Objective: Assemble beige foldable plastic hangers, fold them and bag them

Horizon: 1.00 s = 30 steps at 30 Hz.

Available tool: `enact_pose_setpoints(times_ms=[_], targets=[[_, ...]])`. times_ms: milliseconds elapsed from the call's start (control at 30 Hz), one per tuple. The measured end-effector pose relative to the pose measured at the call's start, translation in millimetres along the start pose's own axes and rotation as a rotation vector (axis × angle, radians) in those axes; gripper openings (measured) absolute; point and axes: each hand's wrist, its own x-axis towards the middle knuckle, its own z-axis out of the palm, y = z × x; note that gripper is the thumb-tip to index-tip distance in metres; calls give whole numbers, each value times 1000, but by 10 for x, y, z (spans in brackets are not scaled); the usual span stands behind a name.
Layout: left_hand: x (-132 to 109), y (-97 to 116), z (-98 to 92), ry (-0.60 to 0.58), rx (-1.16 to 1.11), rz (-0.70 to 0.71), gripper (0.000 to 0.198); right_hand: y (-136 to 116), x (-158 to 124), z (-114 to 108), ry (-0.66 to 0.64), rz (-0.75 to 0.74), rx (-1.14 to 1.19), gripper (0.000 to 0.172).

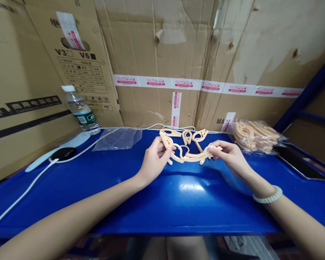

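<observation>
A beige plastic folding hanger (196, 157) stretches between my two hands above the blue table (178, 206). My left hand (153, 160) pinches its left end between thumb and fingers. At the other end, my right hand (231, 157) is closed on the hanger, the wrist wearing a pale coiled band (268, 195). Just behind, more beige folding hangers (200, 135) lie on the table, partly covered by the held one.
A clear bag packed with beige hangers (256, 134) sits at right beside a dark phone (300, 163). To the left are a water bottle (82, 112), a flat clear bag (119, 139), and a black round device (63, 154) with a white cable. Cardboard (157, 47) walls the back.
</observation>
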Motion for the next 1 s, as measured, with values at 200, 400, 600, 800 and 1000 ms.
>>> enact_pose_setpoints(times_ms=[200, 400, 600, 800, 1000], targets=[[12, -29, 3, 34, 3, -14, 23, 48, 12, 8, -32, 48, 242, 33], [-67, 63, 42, -151, 64, -24, 24, 92, -3, 71, -206, 136, 322, 39], [-149, 157, 111, -559, 12, -57, 26, 190, -77, 234, -297, 46, 253, 27], [-176, 0, 198, -500, -102, -169, 29, 134, -146, 319, -339, -89, 180, 19], [-204, -56, 204, -660, -66, -271, 25, 137, -160, 313, -326, -257, 26, 15]])
